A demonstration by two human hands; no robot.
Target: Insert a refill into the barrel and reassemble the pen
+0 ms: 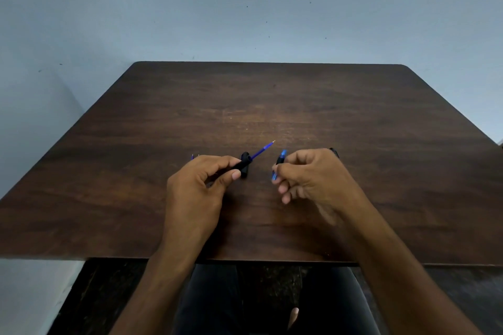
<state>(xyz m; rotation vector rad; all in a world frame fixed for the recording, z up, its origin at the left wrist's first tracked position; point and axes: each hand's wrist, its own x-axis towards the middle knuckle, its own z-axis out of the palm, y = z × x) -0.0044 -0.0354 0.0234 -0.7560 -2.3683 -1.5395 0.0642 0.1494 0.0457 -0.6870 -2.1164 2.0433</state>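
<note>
Dark-trousered legs (pixel 272 299) of the seated person fill the space below the near edge of the tabletop (pixel 381 171), and both bare forearms reach across that edge toward the middle. On the left, the left hand (pixel 200 185) curls its fingers and thumb around a black pen barrel (pixel 237 165), from which a blue refill (pixel 261 150) sticks out; the refill's long axis runs up and to the right, its fine tip pointing toward the far right corner. Just behind that barrel, a short black piece (pixel 245 164) lies on the wood, touching or nearly touching the thumb side of the hand; what it is cannot be told. To the right, near but apart, the right hand (pixel 313 174) pinches a small blue pen part (pixel 279 163) between thumb and forefinger, the remaining fingers loosely bent beneath. That part is tilted, its upper end leaning toward the refill tip, which lies up and to the left of it. The right hand is the nearer one to the tip. Beyond rises a pale blue wall (pixel 245 8).
</note>
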